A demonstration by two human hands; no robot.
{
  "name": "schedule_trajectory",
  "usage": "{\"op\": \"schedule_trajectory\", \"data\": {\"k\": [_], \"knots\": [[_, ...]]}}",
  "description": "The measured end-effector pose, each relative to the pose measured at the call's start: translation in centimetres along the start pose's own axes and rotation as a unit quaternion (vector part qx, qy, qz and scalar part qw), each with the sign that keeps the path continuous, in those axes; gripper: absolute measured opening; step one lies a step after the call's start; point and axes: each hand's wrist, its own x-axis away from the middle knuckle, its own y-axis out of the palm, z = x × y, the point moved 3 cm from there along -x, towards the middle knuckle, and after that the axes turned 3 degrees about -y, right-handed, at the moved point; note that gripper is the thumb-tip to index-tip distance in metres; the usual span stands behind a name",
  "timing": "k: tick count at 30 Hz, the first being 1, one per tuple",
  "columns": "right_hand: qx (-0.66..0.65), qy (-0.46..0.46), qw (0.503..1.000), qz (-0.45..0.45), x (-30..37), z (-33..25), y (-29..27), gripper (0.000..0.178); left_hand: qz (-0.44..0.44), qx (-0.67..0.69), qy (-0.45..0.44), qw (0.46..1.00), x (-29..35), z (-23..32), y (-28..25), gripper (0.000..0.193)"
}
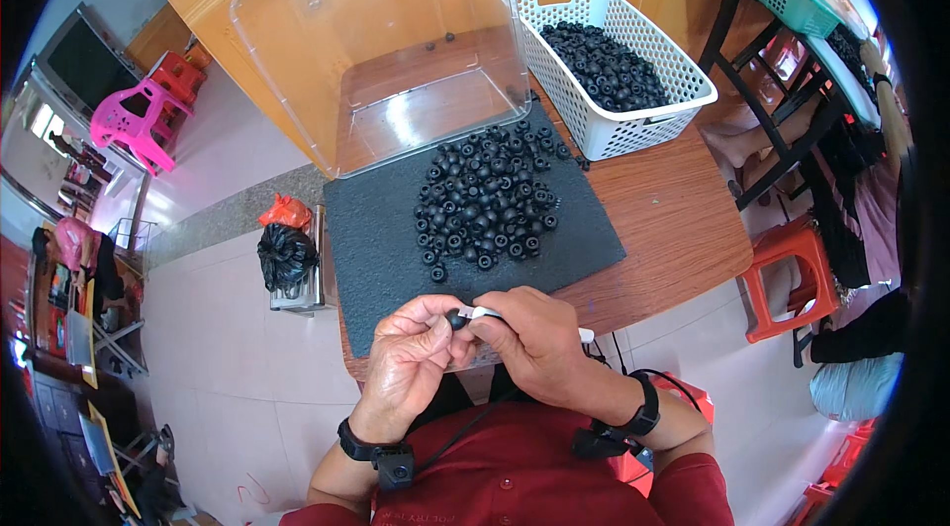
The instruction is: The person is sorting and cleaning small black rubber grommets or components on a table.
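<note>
Close to the table's front edge, my left hand (pixel 408 348) pinches a small round black part (pixel 456 319) between thumb and fingers. My right hand (pixel 534 333) is closed around a slim white-handled tool (pixel 483 312), its tip meeting the black part. Most of the tool is hidden by my fingers, so its exact kind does not show. Just beyond both hands, a loose pile of similar black parts (pixel 485 194), many with a hole in one end, lies on a dark grey mat (pixel 371 229).
A clear plastic bin (pixel 336 145) stands behind the pile on the wooden table (pixel 673 219). Right of it, a white perforated basket (pixel 643 125) holds many black parts. A black bag (pixel 287 257) sits left of the table. Right stand a red stool (pixel 792 279) and a seated person.
</note>
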Motion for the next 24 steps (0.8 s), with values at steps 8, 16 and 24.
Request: {"op": "schedule_trajectory", "data": {"k": [8, 16, 24], "knots": [[0.035, -0.035, 0.999, 0.005, 0.14, -0.48, 0.40, 0.009, 0.001, 0.019, 0.005, 1.000, 0.10, -0.46, -0.25, 0.021], [-0.040, 0.019, 0.999, 0.022, 0.01, -0.53, 0.09, 0.015, -0.001, 0.032, 0.005, 0.999, 0.21, -0.46, -0.12, 0.021], [-0.255, 0.201, 0.945, -0.042, 0.22, -0.05, 0.84, 0.012, 0.014, -0.017, 0.039, 0.999, 0.44, -0.25, -0.24, 0.022]]}}
